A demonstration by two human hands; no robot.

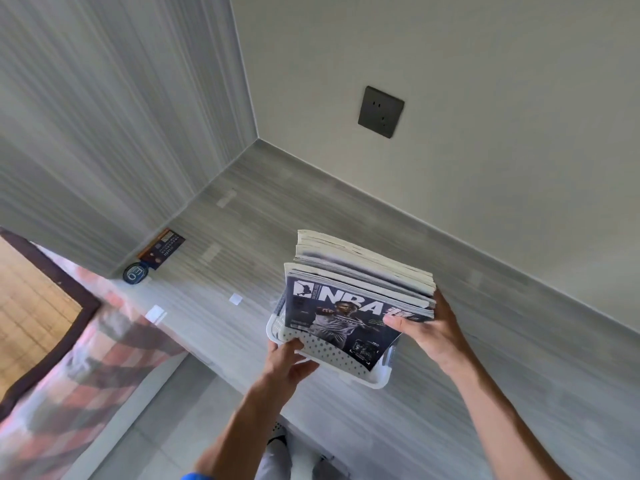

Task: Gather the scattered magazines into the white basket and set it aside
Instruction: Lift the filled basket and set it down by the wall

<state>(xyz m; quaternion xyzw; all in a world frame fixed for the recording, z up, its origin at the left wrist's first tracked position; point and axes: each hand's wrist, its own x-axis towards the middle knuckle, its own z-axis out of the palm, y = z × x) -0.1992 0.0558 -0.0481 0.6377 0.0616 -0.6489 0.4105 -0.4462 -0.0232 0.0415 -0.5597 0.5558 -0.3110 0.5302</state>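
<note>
Both hands on the load: left hand [289, 358] grips the basket [375, 377] rim, right hand [429, 329] pinches the magazines [349, 299] stacked inside, over the desk [242, 233], near-right of centre.

Counter [242, 230]: I see grey woodgrain, mid-frame.
Socket [381, 111]: dark, upper-right wall.
Round badge [135, 273]: left, beside a dark card [162, 248].

One white basket [337, 356], one magazine stack [360, 282], two hands, one wall socket [381, 111]
</note>
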